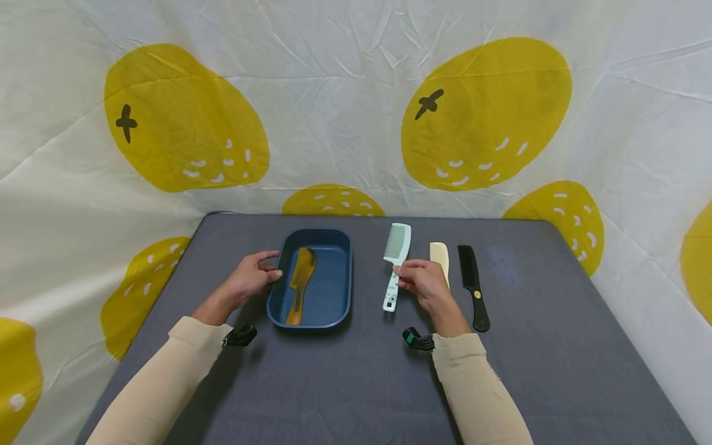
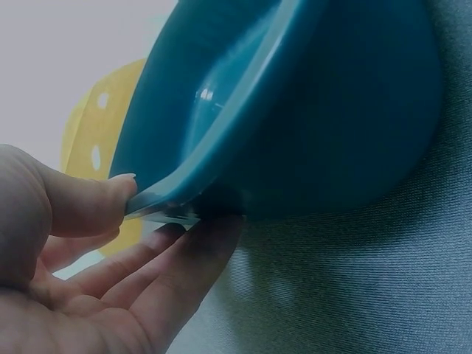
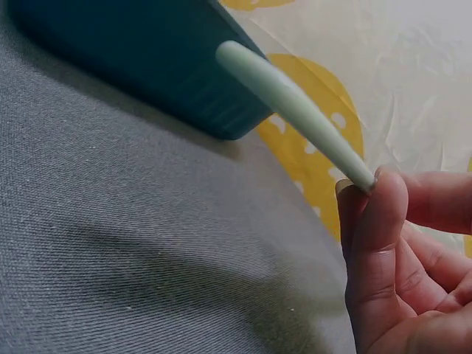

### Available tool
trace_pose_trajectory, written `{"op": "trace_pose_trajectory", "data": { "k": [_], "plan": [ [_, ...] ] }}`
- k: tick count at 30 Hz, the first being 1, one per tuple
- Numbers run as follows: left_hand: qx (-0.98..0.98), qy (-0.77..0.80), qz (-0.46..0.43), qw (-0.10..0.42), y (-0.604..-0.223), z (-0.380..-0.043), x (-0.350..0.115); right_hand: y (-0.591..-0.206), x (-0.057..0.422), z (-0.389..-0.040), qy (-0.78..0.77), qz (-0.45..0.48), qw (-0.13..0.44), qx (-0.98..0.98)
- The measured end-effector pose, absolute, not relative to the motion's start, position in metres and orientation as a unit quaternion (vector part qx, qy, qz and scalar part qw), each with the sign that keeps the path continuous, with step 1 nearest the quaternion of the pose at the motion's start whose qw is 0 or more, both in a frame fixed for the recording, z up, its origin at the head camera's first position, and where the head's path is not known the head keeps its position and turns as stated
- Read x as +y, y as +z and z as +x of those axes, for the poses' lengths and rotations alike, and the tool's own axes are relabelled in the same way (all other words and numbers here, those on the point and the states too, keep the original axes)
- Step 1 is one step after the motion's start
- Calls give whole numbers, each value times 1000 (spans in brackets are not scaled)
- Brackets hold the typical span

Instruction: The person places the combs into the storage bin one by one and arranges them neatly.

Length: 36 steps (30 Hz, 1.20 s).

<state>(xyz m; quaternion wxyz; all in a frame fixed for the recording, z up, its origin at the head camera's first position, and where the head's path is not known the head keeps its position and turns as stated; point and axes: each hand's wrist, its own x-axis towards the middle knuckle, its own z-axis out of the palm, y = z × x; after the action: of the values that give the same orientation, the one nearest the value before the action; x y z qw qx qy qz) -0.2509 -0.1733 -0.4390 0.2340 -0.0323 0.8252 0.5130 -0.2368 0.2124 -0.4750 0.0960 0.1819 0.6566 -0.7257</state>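
A mint-green comb (image 1: 397, 246) with a patterned handle is pinched at its handle by my right hand (image 1: 425, 284). In the right wrist view the comb's handle (image 3: 295, 107) is held above the cloth between thumb and fingertips. At the left, my left hand (image 1: 248, 281) grips the rim of a blue rectangular tub (image 1: 334, 287). The left wrist view has the thumb over the tub's rim (image 2: 214, 147) and the other fingers against its outside. An amber-brown comb (image 1: 301, 281) lies inside the tub, handle toward me.
Right of the mint comb lies a cream comb (image 1: 439, 254), partly hidden by my right hand. Farther right is a black comb (image 1: 470, 272) with a gold dot. Both lie on the grey-covered table (image 1: 367, 389). A white cloth with yellow fruit shapes (image 1: 334, 142) hangs behind.
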Motion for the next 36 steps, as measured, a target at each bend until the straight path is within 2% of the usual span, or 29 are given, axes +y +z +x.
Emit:
{"op": "trace_pose_trajectory", "data": {
  "k": [36],
  "plan": [
    [825,512,-30,239,-439,-252,-175,-443,203,-229,-732,143,127,655]
  ]
}}
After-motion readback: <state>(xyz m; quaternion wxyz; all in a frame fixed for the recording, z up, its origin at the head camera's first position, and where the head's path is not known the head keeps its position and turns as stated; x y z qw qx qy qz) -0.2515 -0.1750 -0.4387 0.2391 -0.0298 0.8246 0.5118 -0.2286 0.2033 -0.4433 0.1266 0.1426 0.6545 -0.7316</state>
